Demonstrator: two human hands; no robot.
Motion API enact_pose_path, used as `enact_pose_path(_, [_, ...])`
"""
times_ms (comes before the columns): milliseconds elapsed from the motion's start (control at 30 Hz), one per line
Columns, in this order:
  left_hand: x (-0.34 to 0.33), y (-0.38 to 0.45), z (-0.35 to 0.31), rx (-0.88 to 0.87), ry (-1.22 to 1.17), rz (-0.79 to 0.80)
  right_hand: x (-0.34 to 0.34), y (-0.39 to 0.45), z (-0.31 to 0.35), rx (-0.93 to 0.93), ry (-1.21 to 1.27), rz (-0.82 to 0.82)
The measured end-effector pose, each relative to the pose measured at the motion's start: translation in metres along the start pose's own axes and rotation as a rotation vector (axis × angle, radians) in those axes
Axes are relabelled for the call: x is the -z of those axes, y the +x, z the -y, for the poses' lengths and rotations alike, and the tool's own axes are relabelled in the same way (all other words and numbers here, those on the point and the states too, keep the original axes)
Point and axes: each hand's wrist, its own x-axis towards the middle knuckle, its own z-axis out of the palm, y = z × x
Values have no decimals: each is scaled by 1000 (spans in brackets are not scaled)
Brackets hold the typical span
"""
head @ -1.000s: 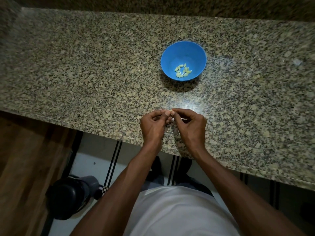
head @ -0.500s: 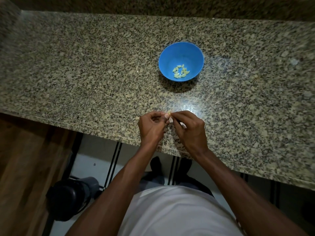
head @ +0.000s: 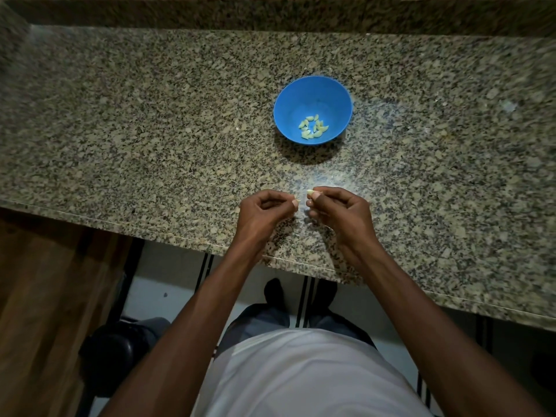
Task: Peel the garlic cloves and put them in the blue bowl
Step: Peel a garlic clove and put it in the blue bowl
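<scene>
A blue bowl (head: pixel 313 94) stands on the granite counter beyond my hands, with several pale peeled garlic cloves (head: pixel 313 130) lying in its bottom. Both hands hover low over the counter near its front edge. My right hand (head: pixel 337 207) pinches a small pale garlic clove (head: pixel 310 192) between thumb and forefinger. My left hand (head: pixel 264 210) is curled, fingertips pinched together a short gap to the left of the clove; I cannot tell whether a bit of skin is in them.
The speckled granite counter (head: pixel 150 130) stretches wide to both sides, with a raised back ledge (head: pixel 270 13) at the far edge. Below the counter's front edge are a wooden surface (head: pixel 45 296) on the left and a dark round object (head: pixel 114 353) on the floor.
My hands were pressed together working on the clove; now they have parted, with the clove staying in my right hand. The view has shifted slightly.
</scene>
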Motion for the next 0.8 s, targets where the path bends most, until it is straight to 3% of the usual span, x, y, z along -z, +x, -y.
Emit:
enact_pose_path(200, [-5, 2, 2, -38, 8, 11, 1, -4, 3, -35, -12, 30])
enact_pose_path(367, [-2, 4, -2, -169, 119, 119, 1, -4, 5, 22, -114, 80])
enact_pose_path(500, [3, 8, -4, -206, 165, 106, -3, 0, 8, 55, -138, 101])
enact_pose_path(800, [0, 8, 5, -103, -120, 30, -17, 0, 2, 49, -73, 85])
